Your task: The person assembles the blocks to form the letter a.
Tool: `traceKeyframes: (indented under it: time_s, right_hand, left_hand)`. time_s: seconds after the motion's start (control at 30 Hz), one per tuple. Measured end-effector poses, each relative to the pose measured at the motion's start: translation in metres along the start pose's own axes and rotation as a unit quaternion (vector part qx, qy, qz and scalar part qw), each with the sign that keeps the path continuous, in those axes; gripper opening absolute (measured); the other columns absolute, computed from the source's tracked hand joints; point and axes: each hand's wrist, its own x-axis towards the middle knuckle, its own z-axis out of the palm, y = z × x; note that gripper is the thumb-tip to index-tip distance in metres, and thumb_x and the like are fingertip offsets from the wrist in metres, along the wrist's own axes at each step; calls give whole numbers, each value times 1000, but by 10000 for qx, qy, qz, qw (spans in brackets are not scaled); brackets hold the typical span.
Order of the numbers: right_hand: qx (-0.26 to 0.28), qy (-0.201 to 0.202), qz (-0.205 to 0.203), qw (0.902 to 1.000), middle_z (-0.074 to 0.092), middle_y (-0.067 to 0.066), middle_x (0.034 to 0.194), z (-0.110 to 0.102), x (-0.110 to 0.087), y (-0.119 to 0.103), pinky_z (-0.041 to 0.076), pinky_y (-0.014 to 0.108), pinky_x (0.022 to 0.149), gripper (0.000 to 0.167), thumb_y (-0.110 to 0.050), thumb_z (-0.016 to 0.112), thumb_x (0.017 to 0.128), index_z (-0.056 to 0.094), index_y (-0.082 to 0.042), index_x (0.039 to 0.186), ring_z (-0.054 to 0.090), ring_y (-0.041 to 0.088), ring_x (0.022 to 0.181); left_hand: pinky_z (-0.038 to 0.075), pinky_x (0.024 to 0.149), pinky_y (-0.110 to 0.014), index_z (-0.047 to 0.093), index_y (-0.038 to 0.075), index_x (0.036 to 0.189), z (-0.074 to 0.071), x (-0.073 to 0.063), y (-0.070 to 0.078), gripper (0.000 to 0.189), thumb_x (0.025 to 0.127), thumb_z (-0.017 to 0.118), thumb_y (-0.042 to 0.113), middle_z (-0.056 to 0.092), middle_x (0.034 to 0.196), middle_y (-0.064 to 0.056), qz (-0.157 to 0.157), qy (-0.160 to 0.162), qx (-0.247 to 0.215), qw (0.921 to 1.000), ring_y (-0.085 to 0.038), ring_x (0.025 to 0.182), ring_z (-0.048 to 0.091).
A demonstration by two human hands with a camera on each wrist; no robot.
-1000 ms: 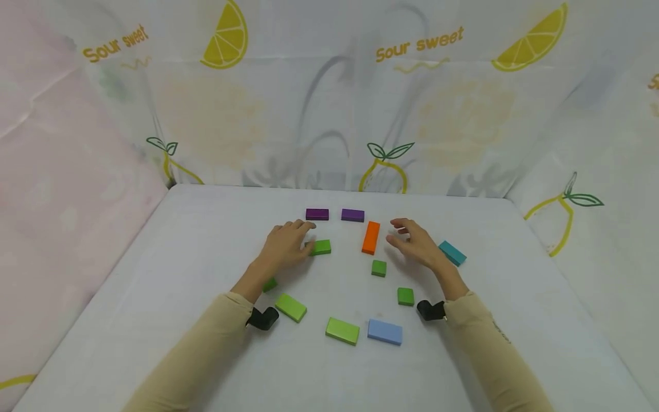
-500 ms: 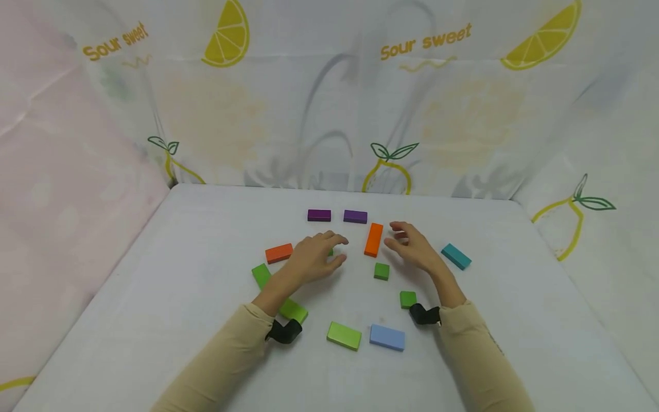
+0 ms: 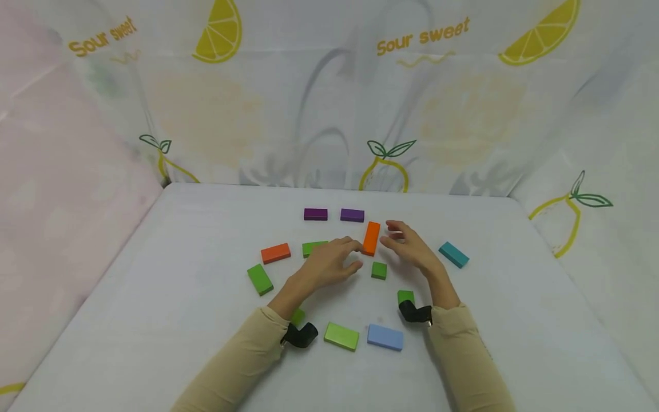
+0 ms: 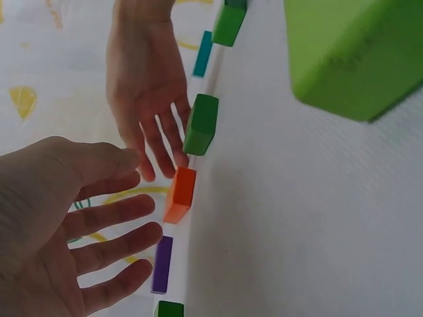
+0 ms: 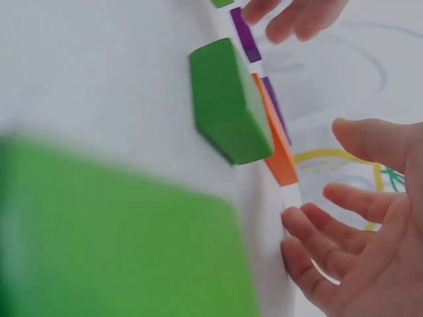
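My left hand (image 3: pixel 331 264) hovers over the middle of the table with nothing in it, fingers spread and slightly bent. Its fingertips are close to the lower end of an orange block (image 3: pixel 371 238) and to the left of a small green block (image 3: pixel 378 270). On the other side of the orange block is my right hand (image 3: pixel 412 247), empty too, with loosely bent fingers. Both hands face each other in the left wrist view, the orange block (image 4: pixel 179 195) beyond the left fingers. My left hand and forearm partly cover a green block (image 3: pixel 312 248) and a lime block (image 3: pixel 297 316).
Two purple blocks (image 3: pixel 352 215) lie at the back. A red-orange block (image 3: pixel 276 253) and a green block (image 3: pixel 259 279) are on the left, a teal block (image 3: pixel 453 254) on the right. Nearer are a lime block (image 3: pixel 341 336), a light blue block (image 3: pixel 385 337) and another green block (image 3: pixel 405 297).
My left hand has moved right, from beside the back green block toward the orange block, uncovering the red-orange block. My right hand has shifted only slightly left. The blocks have stayed put.
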Motion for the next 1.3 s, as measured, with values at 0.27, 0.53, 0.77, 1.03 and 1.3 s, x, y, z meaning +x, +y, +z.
traceKeyframes:
  time_s: [0.27, 0.53, 0.77, 1.03, 1.3]
  right_hand:
    - [66, -6, 195, 9998, 30, 16, 151, 0, 5, -5, 34, 54, 106, 68, -36, 57, 93, 26, -10, 147, 37, 37, 133]
    - [93, -25, 391, 9992, 31, 17, 151, -1, 6, -5, 32, 55, 107, 66, -35, 56, 94, 28, -9, 147, 35, 38, 134]
    - [39, 22, 159, 9999, 35, 18, 147, 6, 11, -5, 37, 52, 103, 62, -30, 57, 93, 31, -7, 145, 41, 36, 127]
    - [-149, 299, 36, 9994, 43, 19, 140, 12, 12, 1, 45, 41, 93, 59, -26, 60, 91, 36, -4, 141, 47, 33, 116]
    - [-341, 487, 63, 9982, 44, 17, 138, 20, 19, -2, 45, 40, 91, 62, -30, 65, 88, 39, -6, 139, 47, 31, 113]
  left_hand:
    - [51, 77, -26, 64, 17, 116, 0, 4, 8, 26, 91, 62, 25, 65, 113, 2, 140, -265, -44, 9995, -14, 93, 62]
    - [49, 84, -24, 65, 17, 112, 1, 12, 18, 23, 90, 64, 22, 65, 110, 6, 277, -561, -81, 9980, -10, 96, 60]
    - [50, 83, -25, 62, 20, 116, 6, 16, 22, 28, 88, 66, 21, 64, 113, 6, 222, -704, -35, 9973, -9, 97, 60]
    - [50, 71, -26, 64, 25, 110, 15, 16, 27, 25, 86, 69, 25, 61, 108, 9, 292, -702, 367, 9964, -9, 86, 58]
    - [51, 71, -32, 65, 25, 110, 15, 19, 22, 24, 86, 69, 25, 62, 109, 9, 166, -770, 522, 9955, -11, 89, 60]
